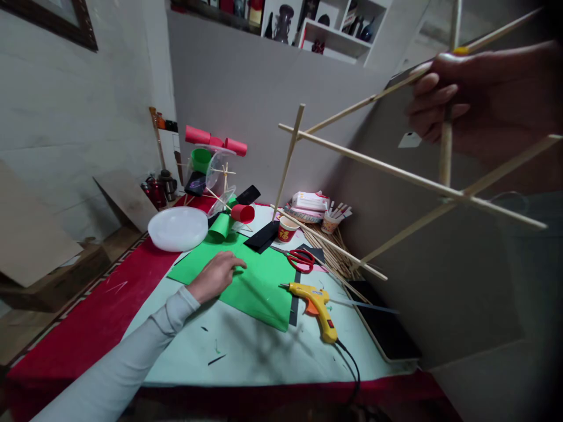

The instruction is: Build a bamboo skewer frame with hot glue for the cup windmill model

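My right hand [479, 99] is raised close to the camera at the upper right, its fingers closed on a frame of thin wooden sticks [373, 167] glued in a cross shape. The sticks stretch left and down over the table. My left hand [216, 274], in a grey sleeve, lies on a green paper sheet [259, 287] with its fingers loosely curled and nothing in them. A yellow glue gun [317, 305] lies to the right of the green sheet. Red scissors [301, 258] lie just beyond it.
A white plastic bowl [178, 228] sits at the left on the red tablecloth [97, 322]. Behind it stands a model with red and green paper cups [215, 170]. A red paper cup [287, 230], a bundle of loose sticks [334, 249] and a black tablet [387, 328] lie near the grey partition.
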`<state>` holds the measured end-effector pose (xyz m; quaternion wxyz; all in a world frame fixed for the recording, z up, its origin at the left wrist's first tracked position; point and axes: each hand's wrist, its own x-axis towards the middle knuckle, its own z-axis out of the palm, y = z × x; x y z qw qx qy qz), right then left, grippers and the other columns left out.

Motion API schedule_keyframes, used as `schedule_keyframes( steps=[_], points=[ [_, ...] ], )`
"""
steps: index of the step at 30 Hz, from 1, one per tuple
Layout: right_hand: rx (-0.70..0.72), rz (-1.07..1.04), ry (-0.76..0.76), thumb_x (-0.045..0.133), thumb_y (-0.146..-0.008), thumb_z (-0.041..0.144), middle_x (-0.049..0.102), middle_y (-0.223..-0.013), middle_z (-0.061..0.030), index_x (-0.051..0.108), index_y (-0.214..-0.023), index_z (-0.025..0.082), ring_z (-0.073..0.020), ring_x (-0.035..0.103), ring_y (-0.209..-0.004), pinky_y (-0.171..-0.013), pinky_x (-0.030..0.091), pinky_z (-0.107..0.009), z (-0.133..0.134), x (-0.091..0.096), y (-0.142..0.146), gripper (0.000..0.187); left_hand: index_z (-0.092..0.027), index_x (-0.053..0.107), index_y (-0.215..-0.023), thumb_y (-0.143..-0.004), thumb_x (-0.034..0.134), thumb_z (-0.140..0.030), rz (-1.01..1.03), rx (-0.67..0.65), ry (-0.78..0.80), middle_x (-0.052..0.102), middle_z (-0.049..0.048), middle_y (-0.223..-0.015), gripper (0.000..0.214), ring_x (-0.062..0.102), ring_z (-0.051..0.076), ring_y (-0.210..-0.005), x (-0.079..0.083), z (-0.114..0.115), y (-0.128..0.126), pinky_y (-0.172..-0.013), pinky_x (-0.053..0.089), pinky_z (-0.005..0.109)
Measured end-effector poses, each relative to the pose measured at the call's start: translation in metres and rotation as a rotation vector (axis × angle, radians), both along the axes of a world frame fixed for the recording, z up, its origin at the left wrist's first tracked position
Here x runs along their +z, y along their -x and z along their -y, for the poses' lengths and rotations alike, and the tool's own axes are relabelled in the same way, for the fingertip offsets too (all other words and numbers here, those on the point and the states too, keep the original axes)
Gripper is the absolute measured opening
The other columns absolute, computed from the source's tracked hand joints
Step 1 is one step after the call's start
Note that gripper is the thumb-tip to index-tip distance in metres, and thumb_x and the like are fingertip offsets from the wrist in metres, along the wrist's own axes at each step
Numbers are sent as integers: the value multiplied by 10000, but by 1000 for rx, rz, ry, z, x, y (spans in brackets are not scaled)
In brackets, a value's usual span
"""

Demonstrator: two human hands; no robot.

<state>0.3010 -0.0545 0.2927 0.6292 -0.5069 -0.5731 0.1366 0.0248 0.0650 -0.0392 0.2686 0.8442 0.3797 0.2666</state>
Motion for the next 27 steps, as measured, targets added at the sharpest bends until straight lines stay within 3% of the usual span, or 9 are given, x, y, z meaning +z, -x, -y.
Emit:
schedule_keyframes(
  steps=[3,6,9,11,14,19,23,27],
  points=[
    [182,-118,254,241,-1061,144,588,-662,103,632,-713,88,103,446,-525,-484,236,-34,1,-13,17,527,-210,764,-839,-880,587,-233,105,48,-20,707,90,-1203,183,617,264,-1210,16,7,20,-1140,426,489],
    [145,-94,210,326,-1040,35,586,-616,63,679,-709,124,52,475,-481,-441,300,-49,0,-34,44,493,-223,775,-946,-859,565,-351,230,157,8,690,101,-1283,261,609,301,-1240,29,15,47,-1149,424,495],
    [139,39,144,591,-945,16,646,-637,21,717,-707,118,-2,543,-485,-413,368,-93,0,-59,73,288,-208,738,-1119,-827,634,-513,337,250,99,711,115,-1268,435,631,320,-1215,35,29,75,-1111,468,483],
    [201,112,116,661,-913,56,684,-682,-6,735,-758,115,-39,593,-518,-433,424,-126,1,-76,92,181,-197,677,-1242,-831,635,-580,400,291,172,712,129,-1277,564,655,321,-1190,36,39,90,-1070,505,479],
    [227,236,101,605,-921,80,671,-681,-19,720,-831,103,-65,575,-524,-422,403,-166,4,-101,125,149,-189,563,-1377,-870,607,-590,553,322,336,698,139,-1304,648,679,291,-1175,36,54,104,-974,575,413],
    [282,377,154,574,-870,110,600,-650,14,651,-805,160,-90,524,-558,-490,384,-224,-5,-145,173,113,-225,575,-1366,-813,730,-508,806,341,575,718,88,-1258,640,705,241,-1109,40,72,113,-816,617,261],
    [365,432,165,522,-879,169,617,-708,14,595,-847,193,-117,537,-627,-562,367,-261,-18,-179,194,83,-250,572,-1373,-839,691,-562,776,335,593,704,85,-1278,630,727,228,-1030,35,74,115,-751,622,259],
    [444,472,212,518,-907,209,598,-705,20,527,-816,214,-123,522,-619,-564,328,-269,-26,-201,205,92,-270,437,-1501,-848,647,-633,664,406,490,675,93,-1318,776,706,238,-1073,20,71,123,-810,610,306]
  ],
)
